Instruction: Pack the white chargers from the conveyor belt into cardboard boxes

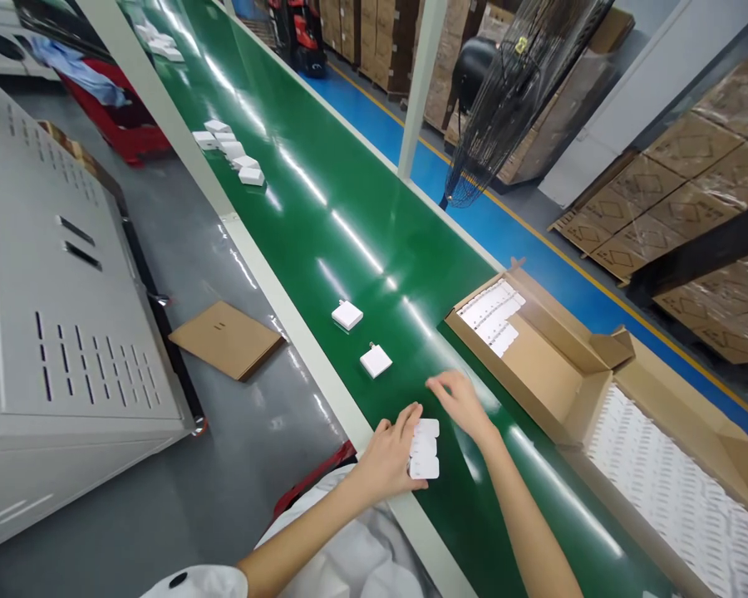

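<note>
My left hand point(390, 457) is closed around a short stack of white plug-in chargers point(425, 448), held side by side above the near edge of the green conveyor belt point(361, 266). To its right, my right hand point(465, 404) hovers over the belt with its fingers curled together; I see nothing in them. Two loose white chargers, a nearer one point(376, 360) and a farther one point(347, 315), lie on the belt just beyond my hands. Metal prongs stick out from their far sides.
An open carton point(539, 390) on the belt's right side holds a few rows of white pieces. Another carton point(666, 473), nearer, is packed with them. More chargers point(230, 148) lie up the belt. A grey cabinet point(68, 291) and flat cardboard point(228, 339) are left; a fan point(499, 100) stands beyond.
</note>
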The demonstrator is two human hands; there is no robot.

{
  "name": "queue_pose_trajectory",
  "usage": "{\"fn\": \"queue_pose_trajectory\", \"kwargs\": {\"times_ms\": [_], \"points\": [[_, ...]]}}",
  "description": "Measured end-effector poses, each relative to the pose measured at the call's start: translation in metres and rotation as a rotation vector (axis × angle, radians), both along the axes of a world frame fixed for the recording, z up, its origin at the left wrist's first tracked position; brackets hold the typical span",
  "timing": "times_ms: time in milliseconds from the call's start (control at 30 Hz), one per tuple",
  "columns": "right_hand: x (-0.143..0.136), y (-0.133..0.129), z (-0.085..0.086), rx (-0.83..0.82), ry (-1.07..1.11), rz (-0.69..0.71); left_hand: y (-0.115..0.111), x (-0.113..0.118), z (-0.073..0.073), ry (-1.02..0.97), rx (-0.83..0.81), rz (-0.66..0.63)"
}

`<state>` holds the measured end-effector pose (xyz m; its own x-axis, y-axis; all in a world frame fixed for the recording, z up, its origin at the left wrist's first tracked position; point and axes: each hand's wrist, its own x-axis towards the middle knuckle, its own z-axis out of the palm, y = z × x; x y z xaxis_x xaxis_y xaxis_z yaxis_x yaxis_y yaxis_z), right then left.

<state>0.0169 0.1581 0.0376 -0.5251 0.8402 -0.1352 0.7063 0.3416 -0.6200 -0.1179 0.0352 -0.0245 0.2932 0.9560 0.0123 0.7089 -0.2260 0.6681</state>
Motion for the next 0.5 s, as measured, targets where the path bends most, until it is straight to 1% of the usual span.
{"fn": "queue_pose_trajectory", "kwargs": {"times_ms": [67, 100, 167, 200, 233, 267, 300, 333, 367, 433, 500], "points": [[-0.039, 0.009, 0.007, 0.115, -0.146, -0.152, 0.004, 0.007, 0.001, 0.012, -0.01, -0.067], [-0.062, 0.012, 0.009, 0.139, -0.223, -0.167, 0.006, 0.011, 0.001, 0.032, -0.025, -0.089], [-0.105, 0.015, 0.006, 0.121, -0.344, -0.128, 0.008, 0.018, -0.001, 0.074, -0.051, -0.145], [-0.122, 0.016, 0.003, 0.089, -0.38, -0.111, 0.009, 0.02, -0.001, 0.089, -0.057, -0.179], [-0.134, 0.017, 0.0, 0.055, -0.399, -0.102, 0.01, 0.02, -0.001, 0.099, -0.057, -0.211], [-0.139, 0.019, -0.004, 0.023, -0.405, -0.1, 0.012, 0.018, 0.0, 0.103, -0.055, -0.231], [-0.138, 0.021, -0.008, -0.002, -0.402, -0.102, 0.014, 0.015, 0.002, 0.102, -0.052, -0.242], [-0.13, 0.023, -0.011, -0.018, -0.394, -0.103, 0.016, 0.01, 0.004, 0.101, -0.052, -0.246], [-0.117, 0.026, -0.013, -0.027, -0.38, -0.102, 0.018, 0.006, 0.007, 0.097, -0.049, -0.248], [-0.077, 0.03, -0.015, -0.036, -0.335, -0.094, 0.022, -0.002, 0.011, 0.093, -0.028, -0.239], [-0.029, 0.029, -0.015, -0.038, -0.273, -0.091, 0.022, -0.005, 0.012, 0.123, -0.012, -0.211]]}}
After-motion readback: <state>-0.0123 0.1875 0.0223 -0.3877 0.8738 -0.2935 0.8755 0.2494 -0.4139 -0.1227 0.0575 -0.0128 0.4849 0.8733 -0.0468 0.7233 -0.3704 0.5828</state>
